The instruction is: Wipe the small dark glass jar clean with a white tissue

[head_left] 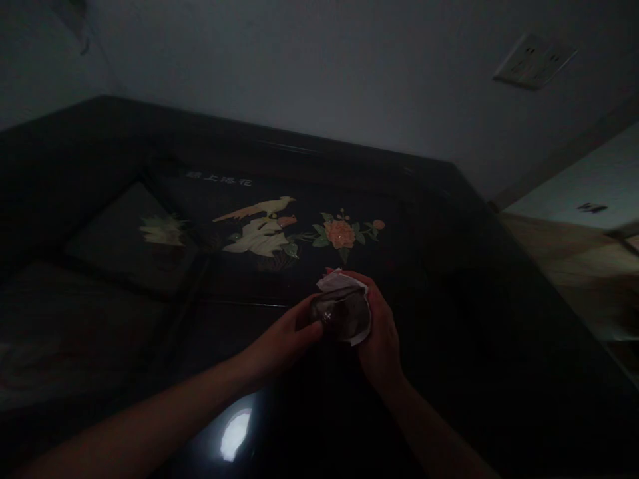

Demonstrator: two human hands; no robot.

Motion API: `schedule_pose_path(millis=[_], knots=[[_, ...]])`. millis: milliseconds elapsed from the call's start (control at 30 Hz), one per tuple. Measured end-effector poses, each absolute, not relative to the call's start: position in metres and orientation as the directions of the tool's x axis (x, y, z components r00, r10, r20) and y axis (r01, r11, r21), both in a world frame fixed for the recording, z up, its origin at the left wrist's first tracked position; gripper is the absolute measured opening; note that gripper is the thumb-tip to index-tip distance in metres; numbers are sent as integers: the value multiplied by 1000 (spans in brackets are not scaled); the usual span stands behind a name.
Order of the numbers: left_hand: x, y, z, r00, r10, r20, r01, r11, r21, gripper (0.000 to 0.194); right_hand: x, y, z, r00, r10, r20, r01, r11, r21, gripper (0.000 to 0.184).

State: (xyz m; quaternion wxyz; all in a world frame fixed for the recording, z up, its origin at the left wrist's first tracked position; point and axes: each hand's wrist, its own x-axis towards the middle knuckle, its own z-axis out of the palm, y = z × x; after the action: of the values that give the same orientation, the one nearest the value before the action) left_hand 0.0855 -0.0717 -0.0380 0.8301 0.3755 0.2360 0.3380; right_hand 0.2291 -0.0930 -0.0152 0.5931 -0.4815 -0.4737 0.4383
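Note:
In dim light both my hands meet over a glossy black cabinet top (474,319). My right hand (382,332) is closed round a crumpled white cloth or paper (344,286) wrapped about a small dark rounded object (342,316). My left hand (287,336) pinches the left side of that object with fingers closed. What the dark object is I cannot make out.
The black lacquered furniture carries an inlaid bird (259,209), a pink flower (340,233) and pale characters (219,178). A wall socket (534,61) sits on the white wall at upper right. Light flooring (574,266) shows to the right. A glare spot (234,436) lies between my forearms.

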Motion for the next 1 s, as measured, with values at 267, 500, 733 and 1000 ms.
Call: schedule_pose_path(millis=[267, 500, 733, 1000], knots=[[82, -70, -39, 673, 713, -195, -284, 493, 822, 53, 238, -98, -2, -109, 822, 558, 543, 520, -660, 34], [84, -72, -47, 616, 756, -221, -248, 453, 857, 39, 235, -96, 5, -290, 724, 626, 673, 619, -405, 44], [84, -70, -41, 630, 750, -204, -247, 442, 862, 44, 233, -98, 4, -203, 778, 595, 636, 567, -524, 41], [82, -69, -41, 677, 716, -169, -292, 473, 831, 61, 234, -92, -6, 148, 980, 135, 1, 136, -991, 42]])
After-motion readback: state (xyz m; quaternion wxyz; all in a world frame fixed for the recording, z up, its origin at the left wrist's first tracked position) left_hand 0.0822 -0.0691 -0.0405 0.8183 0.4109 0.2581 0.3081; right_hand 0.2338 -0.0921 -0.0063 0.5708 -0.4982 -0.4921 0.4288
